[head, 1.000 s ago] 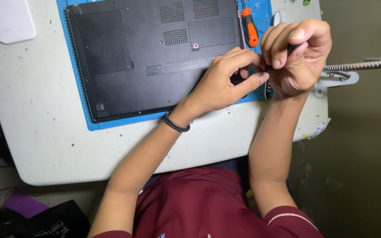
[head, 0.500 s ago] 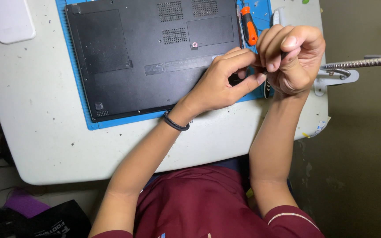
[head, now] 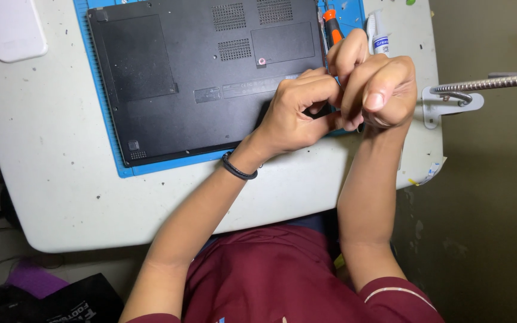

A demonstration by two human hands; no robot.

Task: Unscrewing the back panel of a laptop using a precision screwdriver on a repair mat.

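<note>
Over the near right corner of the laptop (head: 210,78), seen from the head camera, both hands are meeting. That laptop is lying bottom side up, its black base panel with vent grilles facing the camera, on a blue work mat (head: 106,119) that is sitting on a pale, speckled table (head: 49,179). The left hand (head: 297,110) is reaching in from the lower left, a dark band (head: 237,167) circling its wrist, and its fingers are curling inward at the laptop's corner, pinching toward the other hand; whatever small part they are grasping is hidden between the two hands, so I cannot tell what it is. The right hand (head: 375,90) is coming up from below, clenched into a loose fist, thumb pressed across the front, knuckles touching the left hand's fingertips. Whether it is gripping a tool inside the fist is not visible.

Just beyond the hands, an orange-handled screwdriver (head: 332,24) is lying along the mat's right edge, beside the laptop, and a small white tube (head: 378,33) is resting just right of it. At the table's right edge, a white clamp (head: 450,104) is carrying a flexible metal arm (head: 498,82) running off to the right. A white rectangular device (head: 10,27) is lying at the table's far left corner. A maroon shirt (head: 270,275) is filling the bottom of the view.
</note>
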